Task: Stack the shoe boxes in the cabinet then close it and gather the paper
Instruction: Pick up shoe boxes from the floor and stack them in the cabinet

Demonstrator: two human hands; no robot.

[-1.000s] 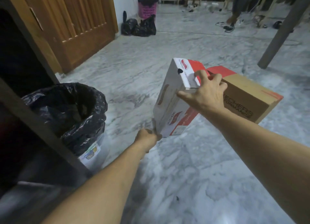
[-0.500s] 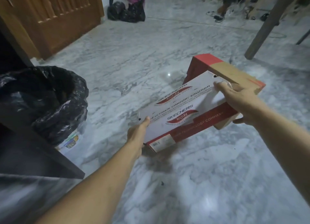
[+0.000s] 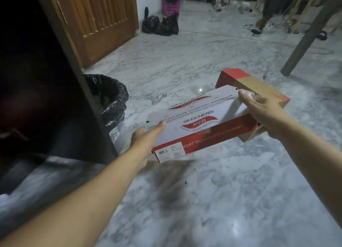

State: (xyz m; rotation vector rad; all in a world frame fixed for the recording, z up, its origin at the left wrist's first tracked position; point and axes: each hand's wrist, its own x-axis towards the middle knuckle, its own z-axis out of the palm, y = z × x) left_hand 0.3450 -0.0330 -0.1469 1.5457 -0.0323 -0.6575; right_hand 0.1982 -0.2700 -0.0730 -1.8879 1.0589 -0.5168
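1. Left hand [image 3: 148, 137] grips the near-left end of the white-and-red shoe box [image 3: 199, 121], thumb on the lid, fingers hidden beneath.
2. Right hand [image 3: 262, 110] holds the far-right end of the same box, thumb along the lid's edge, fingers curled round the end panel.
3. Box sits level between both hands, clear of the marble floor [image 3: 222, 200], lid closed; judged a two-ended carry to keep the lid shut and the box flat for stacking. Contents cannot be told.
4. Second shoe box [image 3: 259, 86], brown with red end, rests on the floor just beyond the right hand, partly behind the held box; not yet stacked.
5. Cabinet [image 3: 37, 80] stands open to the left of the left hand; its interior is too dark to tell contents. Door [image 3: 103, 24] is swung wide.
6. Bin with black liner [image 3: 111, 98] stands beyond the left hand, beside the cabinet; contents unclear.
7. Paper for gathering is not identifiable in view.
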